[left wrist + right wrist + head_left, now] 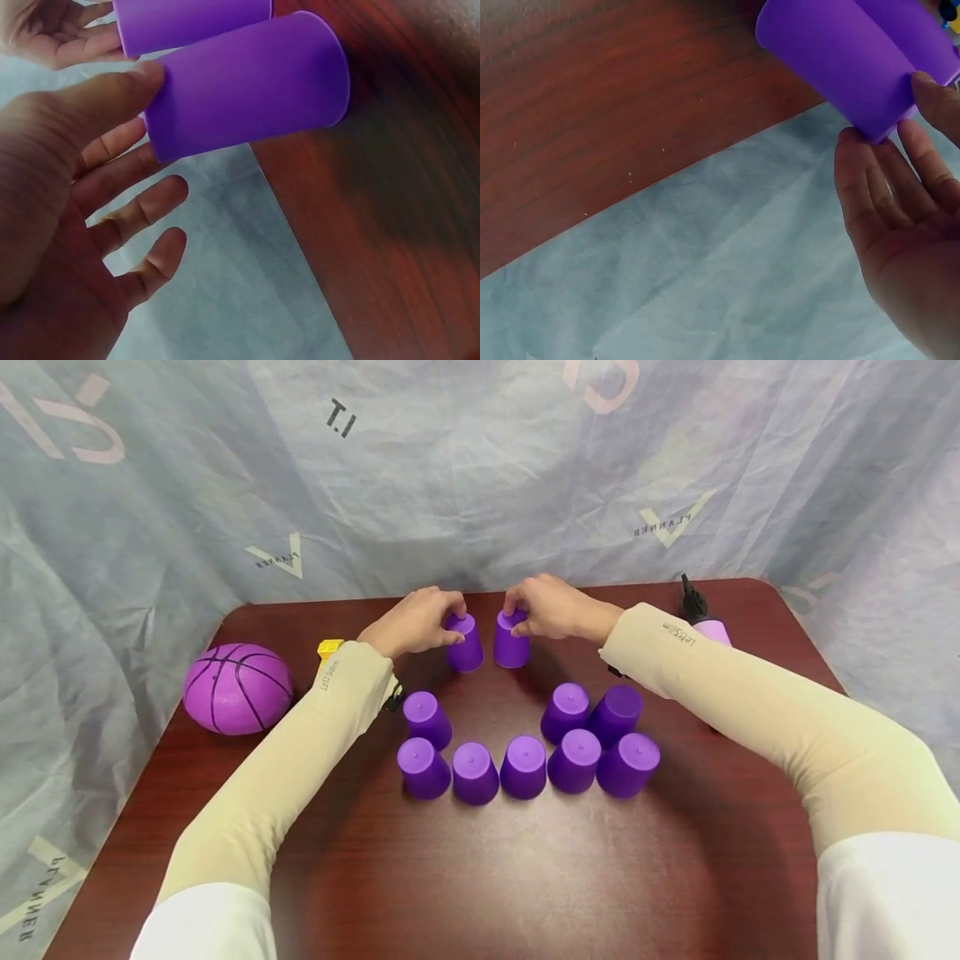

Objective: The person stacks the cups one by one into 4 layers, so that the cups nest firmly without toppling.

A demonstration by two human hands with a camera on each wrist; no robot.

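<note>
Hands (420,620) on upside-down cups (466,643) (axes vertical)

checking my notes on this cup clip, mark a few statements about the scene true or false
1. Each hand grips one upside-down purple cup. True: the left hand holds the left cup, the right hand the right cup.
2. The ball lies by the right arm. False: it lies left of the left arm.
3. Eight other cups stand upside down nearer the person. True.
4. The two held cups are stacked. False: they stand side by side on the table.
5. The ball is orange. False: it is purple.
</note>
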